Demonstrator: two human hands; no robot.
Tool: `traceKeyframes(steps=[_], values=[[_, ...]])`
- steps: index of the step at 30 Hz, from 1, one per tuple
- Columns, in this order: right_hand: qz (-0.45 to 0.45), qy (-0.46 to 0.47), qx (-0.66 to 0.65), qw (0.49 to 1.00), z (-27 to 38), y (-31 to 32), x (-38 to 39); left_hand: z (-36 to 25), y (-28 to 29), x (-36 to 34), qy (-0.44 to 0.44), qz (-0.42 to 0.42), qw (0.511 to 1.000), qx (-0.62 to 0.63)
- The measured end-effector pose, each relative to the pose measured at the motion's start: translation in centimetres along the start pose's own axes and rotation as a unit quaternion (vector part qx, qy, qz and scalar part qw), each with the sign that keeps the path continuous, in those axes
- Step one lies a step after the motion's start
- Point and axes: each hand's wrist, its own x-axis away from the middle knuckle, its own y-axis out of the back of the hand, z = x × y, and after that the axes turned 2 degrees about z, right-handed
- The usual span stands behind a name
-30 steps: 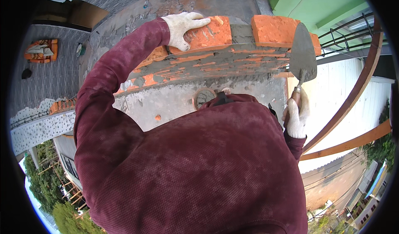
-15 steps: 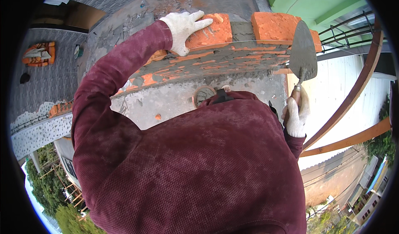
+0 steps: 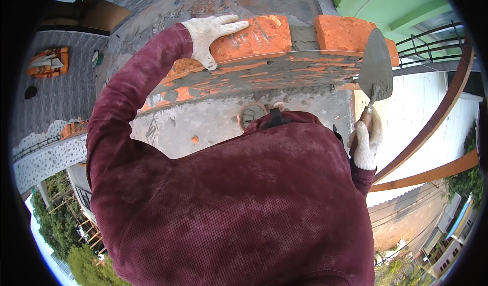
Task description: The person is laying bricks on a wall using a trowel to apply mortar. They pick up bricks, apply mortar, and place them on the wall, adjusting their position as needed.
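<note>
Brick (image 3: pixel 258 38) left, trowel (image 3: pixel 376 67) right

On my feed, the left hand (image 3: pixel 205 36) spreads its fingers wide over the brick's left end, atop the mortared wall (image 3: pixel 264 73). I judge it heavy, rigid, chip-prone: grasp across its long sides. The right hand (image 3: pixel 367 146) wraps the trowel's handle (image 3: pixel 366 115).

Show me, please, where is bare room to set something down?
Barest is the grey floor between the brick wall, left sleeve and bucket, though a brick chip lies there. The mortar gap between the left brick and right brick is narrower. Crowding is by the left hand at the left brick and the trowel overlapping the right brick.
</note>
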Motion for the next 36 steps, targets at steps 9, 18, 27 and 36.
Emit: traceKeyframes(steps=[9,18,27,36], values=[[0.034,-0.035,0.066,0.997,3.5,-0.7,0.4,0.9,-0.7,-1.0,-0.007,-0.026,0.998,-0.050],[0.304,-0.106,0.268,0.908,14.7,-0.1,-2.8,0.3,-0.3,-1.8,-0.021,-0.072,0.994,-0.083],[0.239,0.263,0.698,0.621,18.3,-1.5,-3.2,-2.3,-0.7,-3.4,-0.046,-0.197,0.977,-0.065],[0.280,0.358,0.751,0.480,23.5,-2.3,-5.0,-6.2,-0.3,-5.9,0.027,-0.134,0.979,-0.152]])
